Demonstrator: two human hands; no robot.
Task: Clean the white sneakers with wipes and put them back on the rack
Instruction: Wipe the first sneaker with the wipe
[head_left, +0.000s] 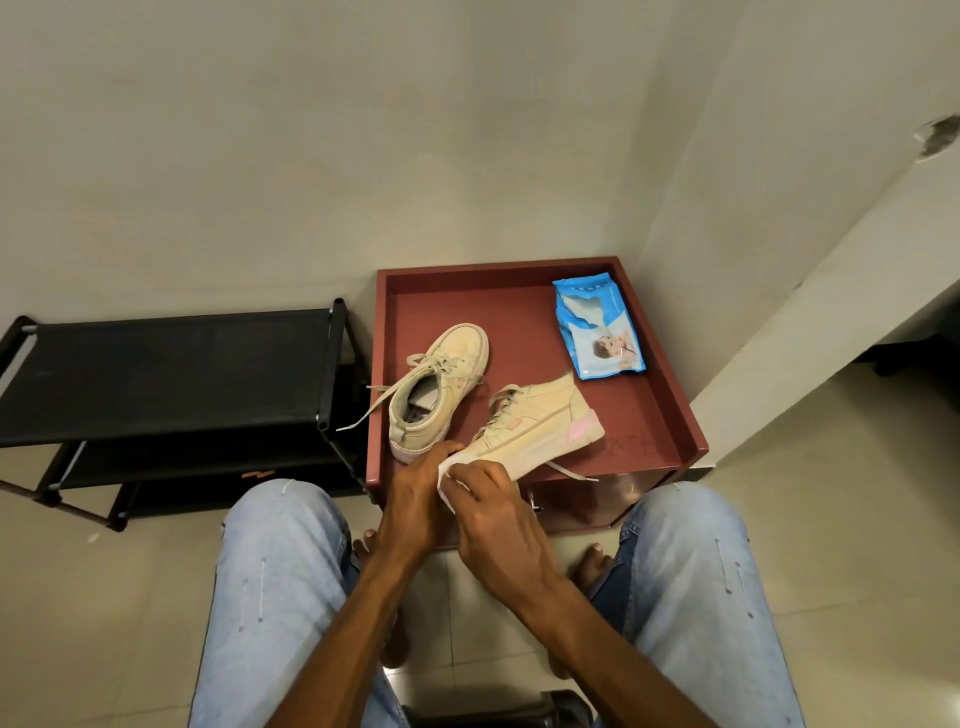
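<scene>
Sitting over a low red worktop (670, 364) with a raised rim, I have my knees in pale jeans either side of it. At the far left a black shoe rack (171, 374) stands against the wall, its top shelf bare. Just right of it, on the worktop's left part, one white sneaker (441, 389) rests upright, toe pointing far, with a loose lace trailing off toward the rack. My left hand (415, 499) has its grip closed round the toe end of the second sneaker (540, 426), which lies tilted on its side at the near edge, its pink heel patch pointing right. My right hand (493, 504) sits just beside the left, touching it, its grip closed on a folded white wipe (449, 480) pressed against that toe. Farther right, at the far corner of the worktop and well apart from both shoes, lies a blue wipes packet (597, 327), flat, its flap peeled open.
</scene>
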